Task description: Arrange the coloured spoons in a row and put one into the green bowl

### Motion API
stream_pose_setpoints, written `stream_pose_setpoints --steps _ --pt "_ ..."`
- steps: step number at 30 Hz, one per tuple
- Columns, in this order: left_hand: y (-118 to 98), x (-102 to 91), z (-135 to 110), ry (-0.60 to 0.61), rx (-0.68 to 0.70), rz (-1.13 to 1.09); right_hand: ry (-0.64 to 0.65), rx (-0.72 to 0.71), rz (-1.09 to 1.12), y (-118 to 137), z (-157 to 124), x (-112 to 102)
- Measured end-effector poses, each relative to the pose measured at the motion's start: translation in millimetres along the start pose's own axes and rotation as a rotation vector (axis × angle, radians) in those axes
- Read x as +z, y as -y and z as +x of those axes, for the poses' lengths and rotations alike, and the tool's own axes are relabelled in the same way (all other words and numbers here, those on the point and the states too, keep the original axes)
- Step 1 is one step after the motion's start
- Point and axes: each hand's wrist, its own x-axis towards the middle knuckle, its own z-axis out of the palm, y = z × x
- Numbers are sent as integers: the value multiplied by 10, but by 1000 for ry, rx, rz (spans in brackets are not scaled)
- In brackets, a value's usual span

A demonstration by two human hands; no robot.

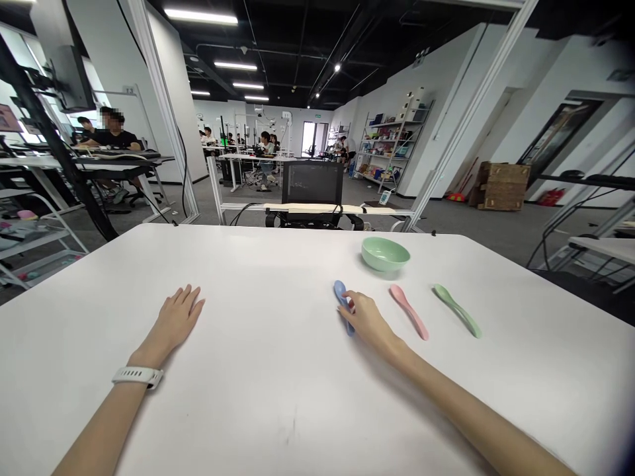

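Observation:
My right hand (368,318) is at a blue spoon (340,288), its thumb and fingers curled about the handle. The spoon lies on the white table (258,383), bowl pointing away from me; part of its handle is hidden by the fingers. To the right of this hand are a pink spoon (409,313) and a green spoon (457,311), both lying slanted. Beyond the spoons stands a light green bowl (385,254). My left hand (173,318) rests flat on the table at the left, fingers stretched out, holding nothing; a pale watch band circles that wrist.
A black mesh chair (312,182) stands past the table's far edge, near a metal frame (421,198). Shelves (391,142) and a wooden crate (502,186) are farther back on the right. A person (113,135) sits at a desk on the left.

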Motion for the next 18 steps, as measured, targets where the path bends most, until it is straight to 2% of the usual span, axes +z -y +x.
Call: stream_pose_setpoints --steps 5,8,13,16,18 --pt "2 7 7 -2 1 2 35 3 -8 -2 -48 -25" --pt "-14 -27 5 22 0 5 -16 20 -44 -84 -17 -81" --pt "-49 -74 1 64 -25 22 -120 106 -174 -446 108 -347" --pt "-51 -64 3 55 -24 29 -157 237 -430 -718 132 -478" --pt "-40 -46 6 35 -12 28 -158 297 -572 -863 116 -488"
